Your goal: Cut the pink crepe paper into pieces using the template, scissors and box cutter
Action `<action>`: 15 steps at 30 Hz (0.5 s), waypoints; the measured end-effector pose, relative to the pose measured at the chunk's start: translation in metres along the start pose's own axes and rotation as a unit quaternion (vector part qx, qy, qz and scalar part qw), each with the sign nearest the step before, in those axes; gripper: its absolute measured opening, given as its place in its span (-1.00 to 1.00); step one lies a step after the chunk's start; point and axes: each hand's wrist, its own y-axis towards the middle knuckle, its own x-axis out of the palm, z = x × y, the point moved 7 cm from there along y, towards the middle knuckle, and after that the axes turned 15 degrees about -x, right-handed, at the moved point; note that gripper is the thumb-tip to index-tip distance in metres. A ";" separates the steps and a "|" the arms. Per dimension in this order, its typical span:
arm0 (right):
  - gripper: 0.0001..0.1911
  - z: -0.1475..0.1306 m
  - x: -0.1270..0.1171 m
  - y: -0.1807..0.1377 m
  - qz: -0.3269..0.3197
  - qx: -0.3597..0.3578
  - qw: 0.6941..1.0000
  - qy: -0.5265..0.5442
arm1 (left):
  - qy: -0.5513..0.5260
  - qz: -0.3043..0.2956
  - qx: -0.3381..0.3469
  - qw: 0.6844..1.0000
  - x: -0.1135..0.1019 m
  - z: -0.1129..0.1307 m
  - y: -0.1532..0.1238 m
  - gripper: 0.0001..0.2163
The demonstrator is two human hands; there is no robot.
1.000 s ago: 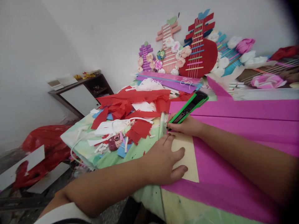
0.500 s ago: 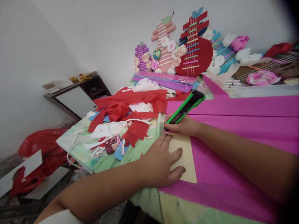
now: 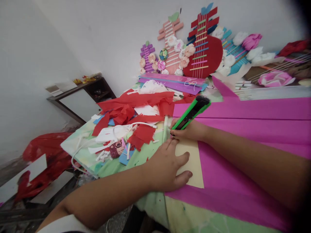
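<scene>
My right hand (image 3: pixel 188 131) grips a green and black utility knife (image 3: pixel 191 113), its tip down at the far edge of a cream paper template (image 3: pixel 191 161). The template lies on a large sheet of pink paper (image 3: pixel 243 136) spread over the table. My left hand (image 3: pixel 166 168) lies flat with fingers spread on the template's near left part, holding it down against the pink sheet.
Red paper scraps (image 3: pixel 136 106), white strips and blue bits litter the green table cover (image 3: pixel 136 158) to the left. Paper guitar crafts with flowers (image 3: pixel 194 48) lean on the wall behind. A dark side table (image 3: pixel 80 94) and a red plastic bag (image 3: pixel 46 152) are at the left.
The knife has tilted slightly and its tip has shifted a little along the template's far edge. My left hand stays pressed on the template.
</scene>
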 end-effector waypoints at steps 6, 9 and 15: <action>-0.86 -0.003 -0.007 -0.002 0.034 -0.039 0.999 0.007 | -0.004 0.002 -0.007 1.000 -0.001 0.000 -0.002 -0.57; -0.85 -0.002 -0.005 -0.001 0.016 -0.041 0.999 0.018 | 0.001 0.001 -0.013 1.000 -0.002 0.000 -0.002 -0.56; -0.88 -0.007 -0.003 0.000 0.003 -0.020 1.000 0.000 | 0.012 0.002 -0.007 1.000 -0.003 0.000 -0.002 -0.54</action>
